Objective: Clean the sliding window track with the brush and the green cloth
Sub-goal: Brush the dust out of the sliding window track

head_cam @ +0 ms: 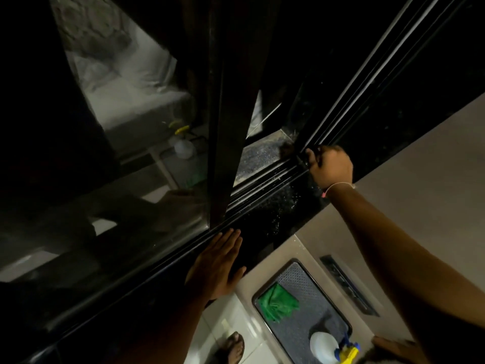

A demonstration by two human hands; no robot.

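The dark sliding window track (265,183) runs diagonally from lower left to upper right, speckled with pale dust. My right hand (331,167) is closed on a small dark brush (301,159) that presses into the track rails; most of the brush is hidden by my fingers. My left hand (219,262) lies flat and open on the black sill (262,222), fingers touching the nearest rail, holding nothing. The green cloth (278,302) lies crumpled on a grey tray (301,274) below the sill.
The dark window frame post (228,122) stands upright on the track left of my right hand. A white spray bottle (324,346) with a yellow-blue trigger sits on the tray. The glass (118,127) reflects the room. My sandalled foot (233,348) is on white floor tiles.
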